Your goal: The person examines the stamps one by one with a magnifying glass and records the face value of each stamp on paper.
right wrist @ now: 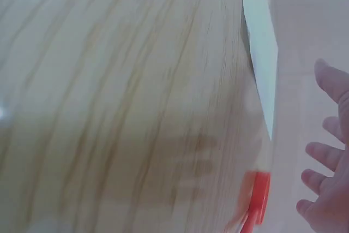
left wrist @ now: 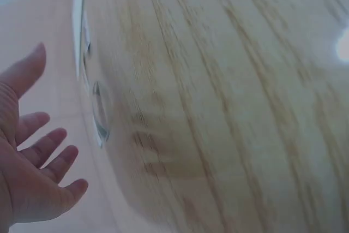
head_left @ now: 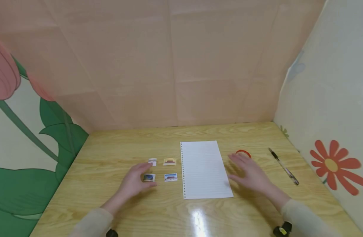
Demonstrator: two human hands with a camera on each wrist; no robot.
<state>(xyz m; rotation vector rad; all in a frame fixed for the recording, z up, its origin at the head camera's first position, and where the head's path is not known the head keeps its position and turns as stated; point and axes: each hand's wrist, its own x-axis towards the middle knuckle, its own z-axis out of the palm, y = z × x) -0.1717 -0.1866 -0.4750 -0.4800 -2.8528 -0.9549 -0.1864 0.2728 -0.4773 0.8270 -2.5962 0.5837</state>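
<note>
My left hand is held over the table at the left, fingers spread and gently bent, with nothing in them. Several small stamp-like pictures lie near it: a dark landscape between thumb and fingers in the head view, a pale one by the fingertips, a yellow one and a blue one to the right. A lined loose-leaf sheet lies mid-table. At its right edge hovers my right hand, fingers loosely spread and holding nothing. It partly hides a red ring-shaped thing.
A pen with a black grip lies slantwise at the right of the wooden table. A pinkish cloth backdrop stands behind, with a flowered panel on the right and a tulip-patterned one on the left.
</note>
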